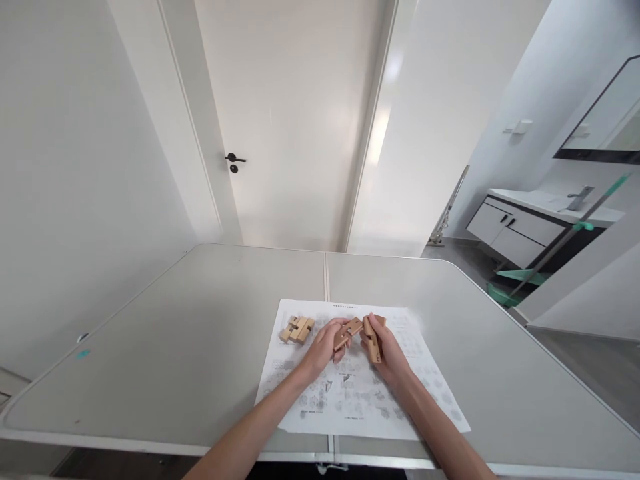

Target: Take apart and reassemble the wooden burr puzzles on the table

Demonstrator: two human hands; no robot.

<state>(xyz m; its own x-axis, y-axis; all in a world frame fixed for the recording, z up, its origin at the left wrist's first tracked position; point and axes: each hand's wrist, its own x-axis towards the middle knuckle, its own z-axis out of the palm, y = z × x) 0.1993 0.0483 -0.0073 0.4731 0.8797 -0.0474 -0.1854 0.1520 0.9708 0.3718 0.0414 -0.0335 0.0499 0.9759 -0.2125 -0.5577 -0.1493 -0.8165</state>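
Note:
My left hand (324, 345) is closed around a notched wooden puzzle piece (349, 332), brown and held tilted above the paper. Close beside it on the right, my right hand (389, 350) grips other notched wooden puzzle pieces (373, 343); how many are in the grip I cannot tell. The two hands' pieces are very near each other, and whether they touch is unclear. A small cluster of lighter wooden puzzle pieces (297, 329) lies on the printed instruction sheet (350, 427), left of my left hand. Fingers and palms hide parts of the held pieces.
The sheet lies across the seam of a grey folding table (200, 347) with a pale rim. Beyond the table stands a white door (295, 133) with a black handle (235, 160). At right are a sink cabinet (525, 227) and a green-handled broom (575, 230) with a dustpan.

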